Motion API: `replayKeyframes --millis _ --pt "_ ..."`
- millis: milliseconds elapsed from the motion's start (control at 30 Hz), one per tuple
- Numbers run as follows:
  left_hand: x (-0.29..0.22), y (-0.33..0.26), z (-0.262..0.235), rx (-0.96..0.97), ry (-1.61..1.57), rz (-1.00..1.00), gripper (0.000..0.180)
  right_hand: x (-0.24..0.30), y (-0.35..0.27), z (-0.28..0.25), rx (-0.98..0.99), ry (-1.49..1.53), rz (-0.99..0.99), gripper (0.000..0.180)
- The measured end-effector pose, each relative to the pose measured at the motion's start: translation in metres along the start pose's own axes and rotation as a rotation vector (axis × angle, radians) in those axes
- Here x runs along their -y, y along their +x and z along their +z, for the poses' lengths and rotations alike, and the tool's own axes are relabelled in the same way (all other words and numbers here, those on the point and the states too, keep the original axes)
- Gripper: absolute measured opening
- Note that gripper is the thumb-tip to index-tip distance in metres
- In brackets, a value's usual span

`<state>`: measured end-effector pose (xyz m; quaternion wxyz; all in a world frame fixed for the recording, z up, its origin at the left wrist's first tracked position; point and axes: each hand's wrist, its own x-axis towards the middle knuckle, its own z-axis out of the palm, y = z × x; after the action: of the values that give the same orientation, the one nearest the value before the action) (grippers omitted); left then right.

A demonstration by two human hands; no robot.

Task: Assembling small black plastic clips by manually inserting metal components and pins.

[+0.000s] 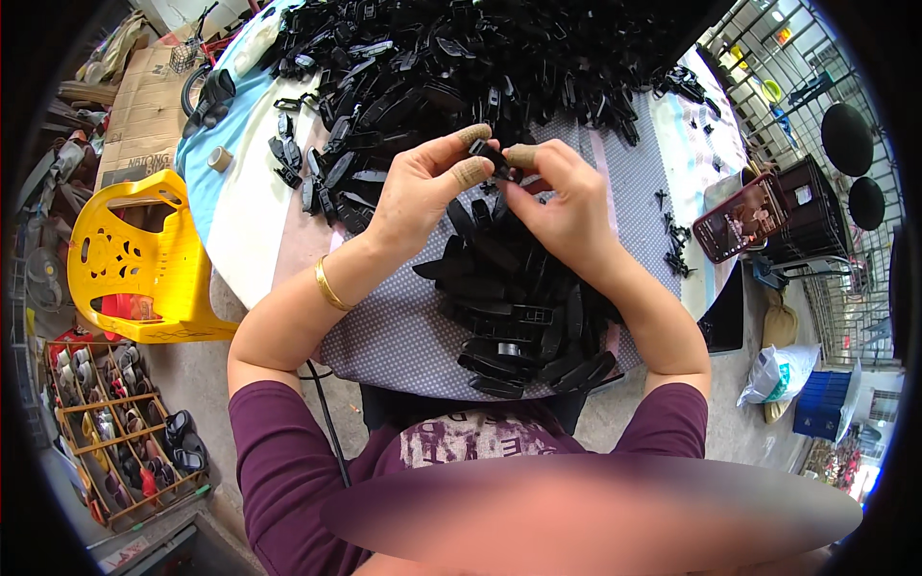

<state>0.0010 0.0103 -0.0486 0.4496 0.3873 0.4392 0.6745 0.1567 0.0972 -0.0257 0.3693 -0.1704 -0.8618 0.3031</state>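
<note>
Over the middle of the table, my left hand (415, 190) pinches a small black plastic part (492, 156) between thumb and forefinger. My right hand (569, 200) is closed at the part's right end, thumb below and forefinger above. Tan tape wraps several of my fingertips. Just below my hands lies a loose pile of black plastic pieces (499, 298), long and curved. Beyond them a large heap of similar black parts (413, 72) covers the far side of the table. The part's finer details are partly hidden by my fingers.
The table wears a dotted grey cloth (384, 326). Small black bits (678, 245) and a phone (741, 219) are at the right. A tape roll (220, 158) lies at the left, beside a yellow chair (144, 259). A shoe rack (120, 432) stands lower left.
</note>
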Motion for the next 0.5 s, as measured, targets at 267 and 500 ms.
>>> replayKeyframes --millis 267,500 --pt "-0.008 0.001 -0.001 0.153 0.059 0.098 0.029 -0.010 0.005 -0.003 0.076 0.083 0.087 0.025" --pt "-0.014 -0.002 0.001 0.174 0.079 0.162 0.023 -0.004 -0.002 -0.002 0.124 -0.029 -0.088 0.022"
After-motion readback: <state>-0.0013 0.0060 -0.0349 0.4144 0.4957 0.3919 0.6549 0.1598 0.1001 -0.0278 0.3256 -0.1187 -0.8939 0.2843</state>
